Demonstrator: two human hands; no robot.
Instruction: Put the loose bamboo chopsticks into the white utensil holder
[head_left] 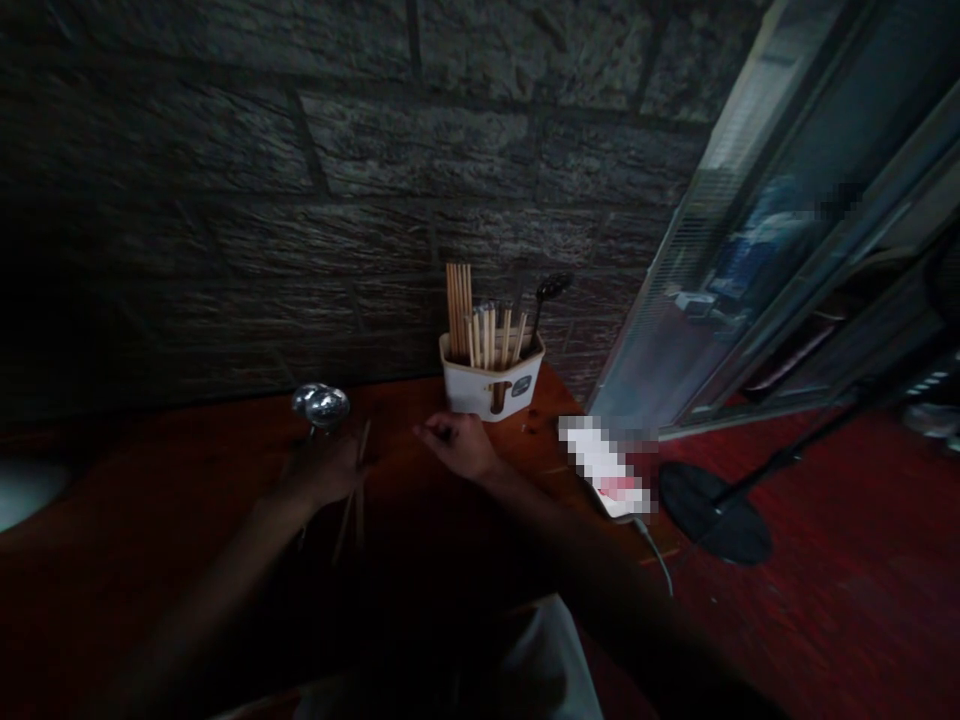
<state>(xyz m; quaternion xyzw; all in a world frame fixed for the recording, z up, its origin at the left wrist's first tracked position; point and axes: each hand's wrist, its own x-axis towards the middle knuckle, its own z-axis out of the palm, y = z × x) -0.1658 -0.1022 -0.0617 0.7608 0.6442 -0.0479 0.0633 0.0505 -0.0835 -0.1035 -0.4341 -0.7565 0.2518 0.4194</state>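
Spoons [321, 405] and chopsticks [358, 480] were gripped in the left hand [322, 470], left of the holder [491, 388], already out of it. The right hand [461, 445] was curled just before the holder; its hold could not be told. More sticks [459, 310] were left inside.

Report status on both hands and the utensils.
Left hand gripping metal spoons, chopsticks alongside. Right hand curled just before white utensil holder, grasp unclear. Phone and lamp base off right, apart.
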